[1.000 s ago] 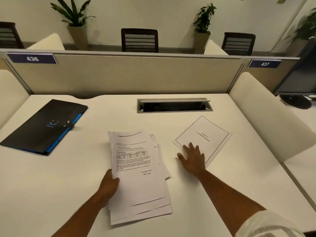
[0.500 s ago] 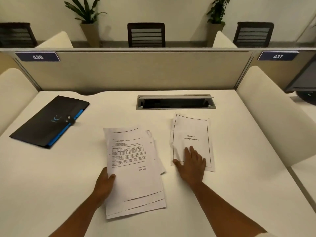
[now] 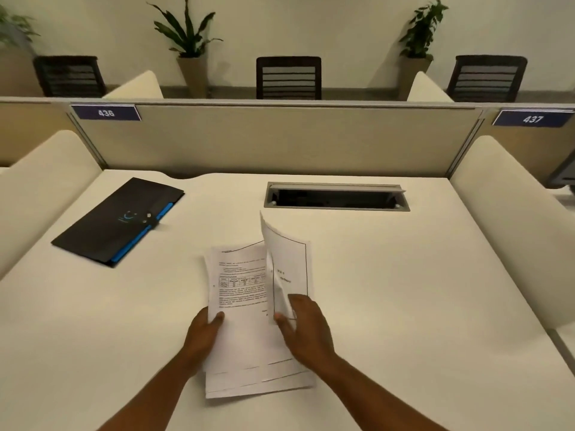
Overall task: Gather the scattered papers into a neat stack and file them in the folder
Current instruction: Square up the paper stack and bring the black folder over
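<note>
Sitting under everything is the big white desk (image 3: 389, 306), flat and smooth, so paper can slide on it with ease. At its far edge stands a tan wall panel (image 3: 280, 138) that looks like soft cloth, with a small blue sign (image 3: 106, 112) that says 436. A long grey slot (image 3: 336, 197) is cut into the desk near the panel, most likely for wires.

Off to the left lies the black folder (image 3: 119, 220). It is flat, thin and closed, with a bright blue strip down one side. It is well apart from the papers, so the filing step is not yet done.

Near the person lies the pile of papers (image 3: 245, 337). The sheets are thin, white and floppy, with small print and a little table on the top one. Their near edges stick out like steps, so the pile is not neat yet.

One more sheet (image 3: 291, 265), with a black box line drawn on it, curves up over the right side of the pile. It bends because paper is so soft.

The left hand (image 3: 203, 331) grips the left edge of the pile, thumb on top, probably to stop it sliding. The right hand (image 3: 306, 328) pinches the near end of the curved sheet, likely to lay it on the pile
</note>
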`<state>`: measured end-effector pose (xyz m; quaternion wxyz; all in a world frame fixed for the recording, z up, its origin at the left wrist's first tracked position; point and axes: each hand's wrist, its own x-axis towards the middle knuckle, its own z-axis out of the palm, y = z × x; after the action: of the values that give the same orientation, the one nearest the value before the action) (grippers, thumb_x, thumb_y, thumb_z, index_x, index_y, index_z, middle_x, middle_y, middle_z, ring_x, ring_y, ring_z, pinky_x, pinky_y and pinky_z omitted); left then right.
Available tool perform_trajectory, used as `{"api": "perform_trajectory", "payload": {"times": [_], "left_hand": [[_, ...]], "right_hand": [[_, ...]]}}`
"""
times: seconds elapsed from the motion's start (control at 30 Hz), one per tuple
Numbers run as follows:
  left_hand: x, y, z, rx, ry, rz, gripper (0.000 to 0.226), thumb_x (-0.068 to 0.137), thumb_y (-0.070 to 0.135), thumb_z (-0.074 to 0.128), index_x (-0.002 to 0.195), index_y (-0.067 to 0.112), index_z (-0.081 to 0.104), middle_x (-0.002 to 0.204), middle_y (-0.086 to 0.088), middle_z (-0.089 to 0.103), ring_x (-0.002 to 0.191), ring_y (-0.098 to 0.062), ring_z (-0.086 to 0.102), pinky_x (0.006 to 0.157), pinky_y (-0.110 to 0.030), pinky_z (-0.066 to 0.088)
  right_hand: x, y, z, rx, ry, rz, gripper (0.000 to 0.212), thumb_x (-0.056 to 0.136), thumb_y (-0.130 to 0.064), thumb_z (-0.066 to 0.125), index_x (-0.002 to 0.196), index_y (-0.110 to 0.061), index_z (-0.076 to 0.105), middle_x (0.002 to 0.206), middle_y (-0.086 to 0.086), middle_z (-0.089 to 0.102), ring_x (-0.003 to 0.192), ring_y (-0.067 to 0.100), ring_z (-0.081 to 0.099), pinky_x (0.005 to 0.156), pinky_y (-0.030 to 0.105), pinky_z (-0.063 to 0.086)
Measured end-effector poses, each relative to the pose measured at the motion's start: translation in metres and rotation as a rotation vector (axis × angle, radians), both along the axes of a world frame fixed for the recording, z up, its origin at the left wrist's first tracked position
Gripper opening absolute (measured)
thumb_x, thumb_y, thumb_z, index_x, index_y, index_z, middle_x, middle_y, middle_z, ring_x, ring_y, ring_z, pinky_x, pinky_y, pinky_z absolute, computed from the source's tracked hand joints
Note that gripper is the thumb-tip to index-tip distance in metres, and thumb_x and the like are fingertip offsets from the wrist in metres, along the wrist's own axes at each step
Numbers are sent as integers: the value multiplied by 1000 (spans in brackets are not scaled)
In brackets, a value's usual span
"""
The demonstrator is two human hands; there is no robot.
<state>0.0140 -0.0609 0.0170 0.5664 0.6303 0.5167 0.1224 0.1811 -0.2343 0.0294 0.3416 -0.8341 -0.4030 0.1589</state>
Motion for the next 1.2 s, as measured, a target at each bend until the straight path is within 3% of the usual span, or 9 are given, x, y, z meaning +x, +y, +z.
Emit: {"api": "perform_trajectory", "payload": {"times": [0.1, 0.17, 0.3, 0.43, 0.6, 0.77, 0.87, 1.03, 1.2], "left_hand": [[4, 4, 9, -192, -74, 73, 57, 97, 55, 41, 131, 13, 59, 127, -11, 66, 114, -30, 63, 105, -51, 45], [5, 9, 9, -281, -37, 123, 74, 91, 68, 39, 139, 13, 51, 137, -13, 58, 127, -34, 53, 111, -53, 38], [3, 7, 7, -265, -51, 105, 67, 81, 57, 70, 130, 13, 58, 127, -6, 65, 117, -29, 61, 104, -49, 46], [3, 1, -1, -233, -82, 96, 34, 82, 8, 76, 114, 10, 64, 109, -14, 73, 95, -32, 72, 90, -54, 55], [6, -9, -3, -113, -67, 61, 44, 90, 2, 64, 131, 11, 53, 125, -14, 63, 113, -35, 61, 100, -53, 49], [9, -20, 13, -44, -170, 38, 46, 93, 8, 62, 137, 18, 50, 130, -5, 61, 118, -26, 58, 104, -49, 47], [14, -22, 29, -11, -286, 17, 40, 94, 18, 64, 131, 28, 54, 125, 5, 64, 116, -18, 61, 99, -42, 51], [31, -15, 74, 162, -425, 62, 14, 93, 37, 61, 105, 44, 59, 104, 21, 68, 95, 8, 65, 78, -16, 54], [32, 9, 118, 362, -502, 48, 13, 89, 51, 62, 101, 53, 57, 97, 19, 68, 89, 0, 66, 76, -25, 56]], "right_hand": [[-25, 4, -9, -190, -82, 202, 86, 90, -81, 28, 151, -23, 43, 167, -1, 23, 156, 21, 11, 125, 39, 19], [-33, 4, -17, -327, -152, 340, 105, 82, -91, 8, 162, -24, 17, 170, 3, -7, 156, 23, -18, 127, 49, -3], [-38, 1, -36, -437, -248, 472, 102, 80, -90, -3, 162, -29, -2, 166, 8, -26, 151, 28, -32, 122, 55, -16], [-29, 9, -37, -334, -254, 361, 88, 90, -83, 4, 161, -32, 14, 170, 7, -8, 157, 25, -10, 124, 45, -3], [18, 22, -15, -161, -172, 12, 78, 97, -67, 37, 158, -19, 31, 169, 12, 15, 157, 26, 11, 126, 38, 13], [62, 22, 8, 51, 536, -295, 106, 80, -52, 80, 160, -18, 17, 159, 7, 36, 145, 25, 39, 114, 39, 39], [73, 23, 21, 176, 778, -273, 91, 72, -45, 89, 147, -19, 43, 139, -3, 58, 127, 22, 59, 104, 39, 50], [50, 43, 55, 469, 568, -355, 28, 85, -23, 80, 109, -21, 65, 107, 1, 74, 96, 21, 72, 88, 48, 61], [31, 52, 94, 783, 429, -317, 43, 76, -43, 83, 109, -34, 57, 100, -9, 70, 92, 17, 72, 74, 33, 64]]}}
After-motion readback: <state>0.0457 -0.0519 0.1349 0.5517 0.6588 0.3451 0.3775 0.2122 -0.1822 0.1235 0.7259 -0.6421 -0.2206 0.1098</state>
